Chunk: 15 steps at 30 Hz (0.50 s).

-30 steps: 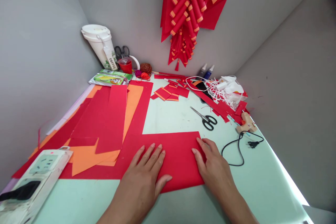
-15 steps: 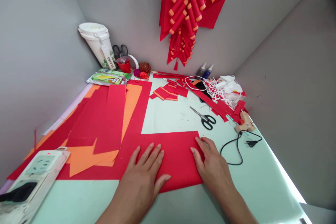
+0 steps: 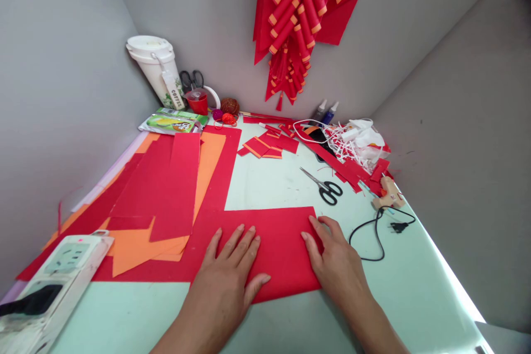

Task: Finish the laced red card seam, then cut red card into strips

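Note:
Under both my hands lies a sheet of red paper (image 3: 282, 249) near the table's front edge. My left hand (image 3: 232, 260) rests flat on its left part, fingers spread. At the sheet's right edge is my right hand (image 3: 332, 249), its fingertips touching the paper and its thumb and fingers apart. Beyond the sheet, scissors with black handles (image 3: 326, 188) lie on the table. To the left, stacked red paper (image 3: 174, 188) and orange paper (image 3: 209, 160) overlap, close to my left hand.
A white power strip (image 3: 68, 265) stands at the front left. A glue gun (image 3: 388, 193) with a black cord lies at the right, beside paper scraps and white shreds (image 3: 346, 146). A white bucket (image 3: 155, 69) stands at the back left. Red paper firecrackers (image 3: 288, 11) hang on the wall.
The view has shifted very slightly. Both hands keep their places on the red paper, and nothing else has visibly moved.

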### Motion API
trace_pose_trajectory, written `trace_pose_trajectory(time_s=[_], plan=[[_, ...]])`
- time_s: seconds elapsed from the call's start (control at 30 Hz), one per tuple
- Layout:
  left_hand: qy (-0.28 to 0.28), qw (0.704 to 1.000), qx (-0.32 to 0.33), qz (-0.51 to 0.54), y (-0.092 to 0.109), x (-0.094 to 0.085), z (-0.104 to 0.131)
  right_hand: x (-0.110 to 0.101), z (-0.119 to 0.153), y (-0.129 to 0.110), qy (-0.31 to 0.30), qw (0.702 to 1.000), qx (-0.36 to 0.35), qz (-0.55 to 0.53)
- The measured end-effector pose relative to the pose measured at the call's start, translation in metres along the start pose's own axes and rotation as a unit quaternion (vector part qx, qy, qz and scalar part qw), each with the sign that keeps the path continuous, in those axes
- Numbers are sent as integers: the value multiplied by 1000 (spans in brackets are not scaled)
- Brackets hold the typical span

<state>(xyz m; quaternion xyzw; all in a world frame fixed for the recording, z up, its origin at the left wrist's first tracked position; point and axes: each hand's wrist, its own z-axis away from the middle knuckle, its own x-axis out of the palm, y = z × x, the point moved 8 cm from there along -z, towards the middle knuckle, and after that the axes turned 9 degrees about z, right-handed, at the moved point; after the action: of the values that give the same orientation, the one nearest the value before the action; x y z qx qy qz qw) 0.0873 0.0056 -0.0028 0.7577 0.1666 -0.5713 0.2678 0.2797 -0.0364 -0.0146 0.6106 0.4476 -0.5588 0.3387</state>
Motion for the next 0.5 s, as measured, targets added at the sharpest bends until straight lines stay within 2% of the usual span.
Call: trace_pose_trajectory(time_s=[0.5], plan=[[-82, 992, -64, 75, -1, 6, 4, 6, 6, 3, -16, 999, 3, 32]])
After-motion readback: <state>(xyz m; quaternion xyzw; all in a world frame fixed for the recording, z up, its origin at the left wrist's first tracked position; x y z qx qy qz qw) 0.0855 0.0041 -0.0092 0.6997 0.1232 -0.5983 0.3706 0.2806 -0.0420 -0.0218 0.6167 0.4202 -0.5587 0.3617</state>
